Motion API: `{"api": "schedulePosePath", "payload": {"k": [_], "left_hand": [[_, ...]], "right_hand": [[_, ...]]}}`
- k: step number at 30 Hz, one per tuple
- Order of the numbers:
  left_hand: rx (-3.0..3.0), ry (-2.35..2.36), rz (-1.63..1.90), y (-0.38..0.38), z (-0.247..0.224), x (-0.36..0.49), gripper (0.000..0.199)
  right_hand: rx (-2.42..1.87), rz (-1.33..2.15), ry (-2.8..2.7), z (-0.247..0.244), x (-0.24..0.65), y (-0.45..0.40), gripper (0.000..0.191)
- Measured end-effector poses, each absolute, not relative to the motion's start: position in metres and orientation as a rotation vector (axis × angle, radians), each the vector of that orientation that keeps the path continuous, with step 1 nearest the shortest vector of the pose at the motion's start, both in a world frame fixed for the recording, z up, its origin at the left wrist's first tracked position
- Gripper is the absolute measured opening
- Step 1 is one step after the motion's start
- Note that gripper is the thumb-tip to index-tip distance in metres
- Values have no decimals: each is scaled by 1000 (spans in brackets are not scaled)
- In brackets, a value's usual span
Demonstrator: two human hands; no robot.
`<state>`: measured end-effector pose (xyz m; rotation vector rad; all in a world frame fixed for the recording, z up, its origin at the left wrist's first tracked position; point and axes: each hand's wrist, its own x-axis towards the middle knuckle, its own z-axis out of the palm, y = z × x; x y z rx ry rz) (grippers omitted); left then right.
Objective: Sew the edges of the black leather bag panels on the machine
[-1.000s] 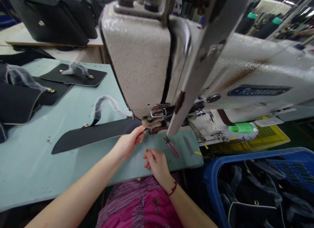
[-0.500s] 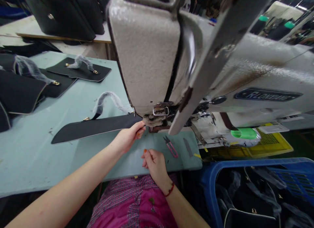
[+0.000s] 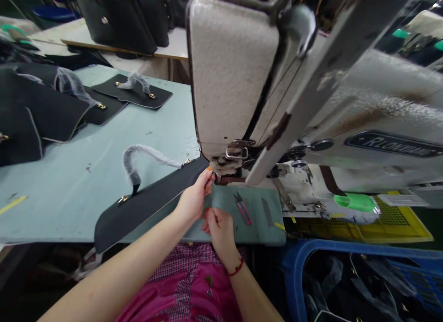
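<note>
The left hand (image 3: 194,197) pinches a black leather flap (image 3: 145,199), with its end right by the foot of the sewing machine (image 3: 231,68). The right hand (image 3: 219,232) is curled up, holding nothing I can see, over the green table (image 3: 62,183), near small pink snips (image 3: 243,208).

One left hand (image 3: 194,197) and one right hand (image 3: 219,232) show beside one cream-white industrial sewing machine (image 3: 231,68). The pale green tabletop (image 3: 69,197) carries at least three black leatherette bag flaps (image 3: 145,206) and one pair of pink-handled thread snips (image 3: 243,209). One blue plastic crate (image 3: 294,266) sits alongside.
</note>
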<state>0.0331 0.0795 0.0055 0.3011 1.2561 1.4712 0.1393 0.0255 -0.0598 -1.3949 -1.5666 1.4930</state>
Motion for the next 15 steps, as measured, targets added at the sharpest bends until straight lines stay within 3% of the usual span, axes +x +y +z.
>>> {"api": "schedulePosePath", "payload": {"k": [4,10,15], "left_hand": [[119,1384,1540,78,10,55,26],[135,1379,1513,62,12,67,38],[434,1265,1460,3,49,41,23]], "right_hand": [[-1418,1429,-1461,-55,137,31,47],[-1386,1260,-1259,-20,135,38,37],[-1292,1448,-1201,3,120,52,45]]}}
